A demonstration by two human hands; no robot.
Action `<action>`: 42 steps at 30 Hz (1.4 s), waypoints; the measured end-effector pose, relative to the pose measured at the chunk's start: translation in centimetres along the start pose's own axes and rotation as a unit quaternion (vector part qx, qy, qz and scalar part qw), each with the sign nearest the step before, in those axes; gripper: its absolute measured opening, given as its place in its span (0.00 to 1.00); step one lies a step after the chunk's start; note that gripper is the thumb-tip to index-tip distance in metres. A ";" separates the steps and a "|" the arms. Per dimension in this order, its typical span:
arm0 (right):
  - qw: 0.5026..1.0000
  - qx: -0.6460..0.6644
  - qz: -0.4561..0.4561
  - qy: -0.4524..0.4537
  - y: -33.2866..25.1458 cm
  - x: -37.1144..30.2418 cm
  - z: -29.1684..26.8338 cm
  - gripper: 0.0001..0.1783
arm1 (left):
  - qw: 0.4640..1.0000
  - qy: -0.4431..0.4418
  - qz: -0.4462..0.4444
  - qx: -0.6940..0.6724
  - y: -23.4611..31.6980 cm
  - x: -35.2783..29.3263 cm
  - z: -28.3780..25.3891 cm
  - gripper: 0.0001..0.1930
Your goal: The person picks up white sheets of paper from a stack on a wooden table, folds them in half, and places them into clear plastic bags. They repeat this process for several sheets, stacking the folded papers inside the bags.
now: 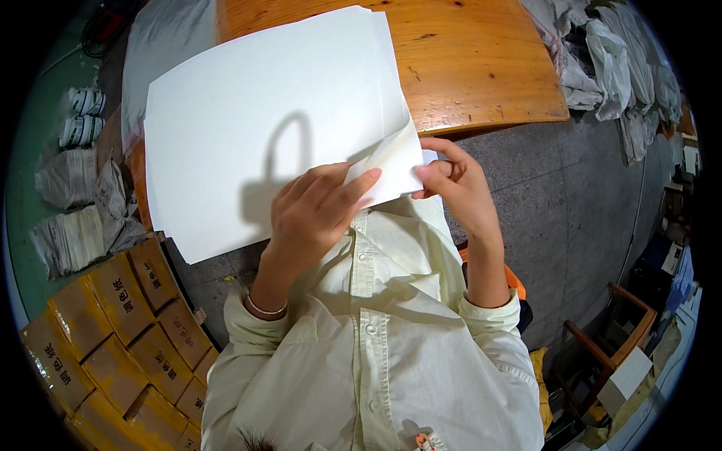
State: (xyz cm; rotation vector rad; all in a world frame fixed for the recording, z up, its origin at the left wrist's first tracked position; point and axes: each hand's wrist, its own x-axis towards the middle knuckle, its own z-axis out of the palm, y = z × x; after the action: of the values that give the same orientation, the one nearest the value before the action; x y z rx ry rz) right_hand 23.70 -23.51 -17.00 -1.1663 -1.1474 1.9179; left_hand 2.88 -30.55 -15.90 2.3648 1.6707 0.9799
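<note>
Bundles wrapped in clear plastic are seen at the left of the frame. Brown cartons sealed with yellowish tape are stacked side by side at the lower left. Near the upper left, part of the tabletop is covered by a translucent plastic sheet.

White sheets are laid in a stack from the left of the frame to its centre, with their near edge extended past the tabletop toward the body. A dark shadow is cast on them. A bracelet is worn at the left wrist. At the centre, the grip of the left hand is closed on the turned-up near corner of the sheets, with one fingertip laid over the raised flap.

Just right of centre, that corner is met by the thumb of the right hand, whose fingers are bent; whether its grip is closed on the paper cannot be told. A pale shirt is shown below both hands. Pale plastic bags are heaped at the upper right, and a wooden frame is placed at the lower right.
</note>
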 end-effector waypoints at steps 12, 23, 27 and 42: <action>0.990 -0.077 -0.098 0.063 1.4 -1.2 -0.6 0.19 | 0.998 -0.065 0.015 0.000 0.9 0.5 -0.2 0.24; 0.999 -0.005 -0.047 0.019 1.5 -1.3 -1.1 0.24 | 0.998 -0.060 0.022 0.014 1.0 0.4 -0.2 0.29; 0.995 -0.039 -0.070 0.053 1.1 -2.0 -1.1 0.22 | 0.997 -0.076 -0.002 0.004 1.3 0.6 -0.7 0.30; 0.997 0.016 0.045 -0.064 -1.0 -1.2 -0.3 0.21 | 0.997 -0.072 0.000 -0.011 -0.4 -0.1 -1.1 0.33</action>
State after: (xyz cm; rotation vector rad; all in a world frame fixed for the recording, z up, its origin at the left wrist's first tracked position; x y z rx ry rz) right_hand 24.53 -24.00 -15.72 -1.1083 -1.1429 2.0979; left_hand 1.98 -30.84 -15.27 2.3601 1.5998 0.8011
